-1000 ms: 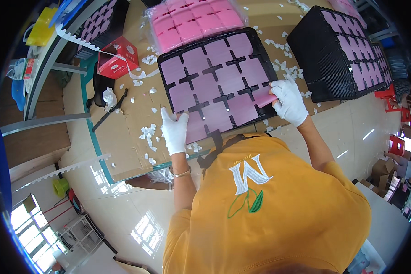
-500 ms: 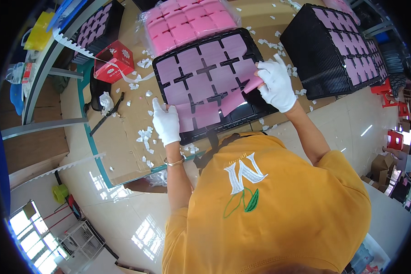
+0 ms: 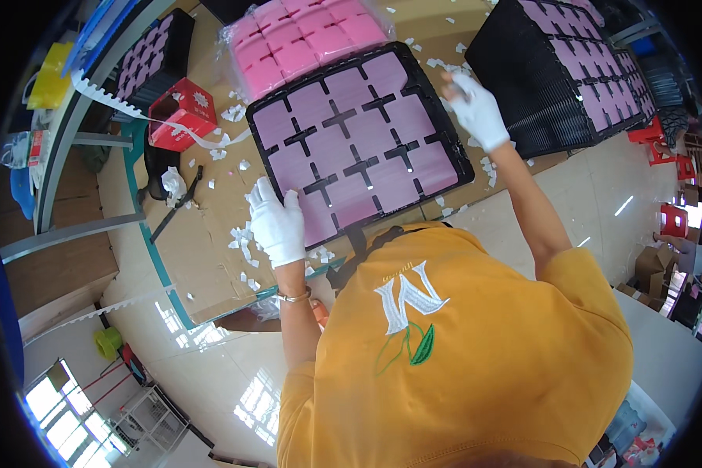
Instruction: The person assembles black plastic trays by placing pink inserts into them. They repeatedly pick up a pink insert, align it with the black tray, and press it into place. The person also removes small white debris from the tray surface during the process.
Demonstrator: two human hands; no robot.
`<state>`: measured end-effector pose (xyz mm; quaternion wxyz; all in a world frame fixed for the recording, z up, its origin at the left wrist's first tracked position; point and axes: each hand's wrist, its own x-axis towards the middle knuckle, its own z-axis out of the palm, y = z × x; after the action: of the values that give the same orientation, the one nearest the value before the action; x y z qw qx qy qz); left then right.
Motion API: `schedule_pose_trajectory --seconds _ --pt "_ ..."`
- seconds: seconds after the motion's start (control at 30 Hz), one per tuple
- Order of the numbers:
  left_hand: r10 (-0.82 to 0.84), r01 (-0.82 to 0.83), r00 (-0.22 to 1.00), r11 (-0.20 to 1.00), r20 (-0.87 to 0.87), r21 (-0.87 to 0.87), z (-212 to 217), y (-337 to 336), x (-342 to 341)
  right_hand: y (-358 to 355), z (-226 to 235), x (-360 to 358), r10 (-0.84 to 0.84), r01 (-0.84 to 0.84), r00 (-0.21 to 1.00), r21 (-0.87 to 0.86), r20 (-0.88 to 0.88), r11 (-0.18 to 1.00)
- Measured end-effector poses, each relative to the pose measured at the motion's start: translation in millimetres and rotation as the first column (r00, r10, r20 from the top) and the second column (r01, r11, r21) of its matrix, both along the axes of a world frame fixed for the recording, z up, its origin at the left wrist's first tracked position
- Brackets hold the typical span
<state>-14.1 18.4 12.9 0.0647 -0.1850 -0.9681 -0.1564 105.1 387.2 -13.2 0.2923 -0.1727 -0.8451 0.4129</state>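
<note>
A black tray point(image 3: 452, 168) with purple square pads in its pockets lies on the cardboard-covered table point(image 3: 203, 257) in front of me. My left hand point(image 3: 277, 225), in a white glove, rests flat with fingers apart on the tray's near left corner. My gloved right hand point(image 3: 477, 109) hovers at the tray's right edge, in the gap beside a stack of black trays point(image 3: 550, 74). Its fingers are curled, and I cannot tell whether anything is in them.
A plastic-wrapped stack of pink pads point(image 3: 304, 39) lies behind the tray. A red box point(image 3: 183, 113) and another filled tray point(image 3: 150, 56) sit at the left. White scraps point(image 3: 242, 238) litter the cardboard. Red stools point(image 3: 663, 132) stand on the floor at the right.
My right hand moved up and to the right, from over the tray's pads to its right edge; the pink piece it held no longer shows. My left hand stayed at the near left corner.
</note>
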Motion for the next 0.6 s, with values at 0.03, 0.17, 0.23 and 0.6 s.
schedule_pose_trajectory --seconds 0.03,0.17,0.23,0.6 --pt "-0.013 0.013 1.0 1.0 -0.013 0.012 2 0 -2 4 13 -25 -0.035 0.024 0.991 0.083 0.131 0.996" --pt "-0.062 0.065 0.997 0.996 -0.042 0.06 5 8 -5 34 -3 -100 0.009 0.006 0.937 -0.044 0.349 0.999" --pt "-0.055 0.057 0.998 0.996 -0.028 0.069 0 5 -4 37 -16 -115 0.005 -0.007 0.897 0.002 0.443 1.0" --pt "-0.031 0.033 0.999 0.997 -0.029 0.063 -13 10 -20 33 -34 -130 -0.213 0.003 0.842 0.39 0.496 0.921"
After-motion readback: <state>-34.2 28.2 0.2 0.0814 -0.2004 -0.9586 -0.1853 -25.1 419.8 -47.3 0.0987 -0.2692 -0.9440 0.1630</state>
